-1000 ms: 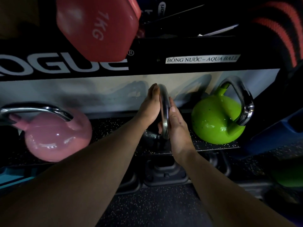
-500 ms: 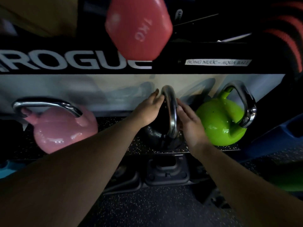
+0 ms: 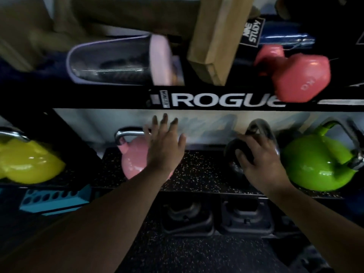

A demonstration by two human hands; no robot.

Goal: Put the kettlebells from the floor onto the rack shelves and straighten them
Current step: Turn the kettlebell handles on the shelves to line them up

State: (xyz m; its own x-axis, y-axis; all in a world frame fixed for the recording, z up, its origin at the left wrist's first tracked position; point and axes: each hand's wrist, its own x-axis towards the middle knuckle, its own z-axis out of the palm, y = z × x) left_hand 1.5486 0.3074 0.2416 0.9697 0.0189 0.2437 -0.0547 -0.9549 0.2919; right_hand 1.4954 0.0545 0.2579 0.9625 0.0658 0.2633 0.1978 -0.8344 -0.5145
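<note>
A black kettlebell [image 3: 234, 152] with a steel handle stands on the rack shelf [image 3: 201, 174]. My right hand [image 3: 260, 162] rests over it, fingers curled on its body. My left hand [image 3: 164, 143] is open with fingers spread, hovering in front of the pink kettlebell [image 3: 132, 162] and touching its steel handle area. A green kettlebell [image 3: 319, 162] stands right of the black one, and a yellow kettlebell [image 3: 27, 162] sits at the far left.
The upper shelf beam reads ROGUE [image 3: 226, 100]. Above it lie a pink dumbbell [image 3: 299, 75], a wooden block [image 3: 216, 40] and a grey slipper [image 3: 118, 62]. Dark weights [image 3: 246, 217] sit below the shelf, beside a teal block [image 3: 55, 200]. Speckled rubber floor lies underneath.
My left hand left the black kettlebell's handle and swung left to the pink kettlebell. My right hand shifted onto the black kettlebell's body. The view panned left, revealing the yellow kettlebell.
</note>
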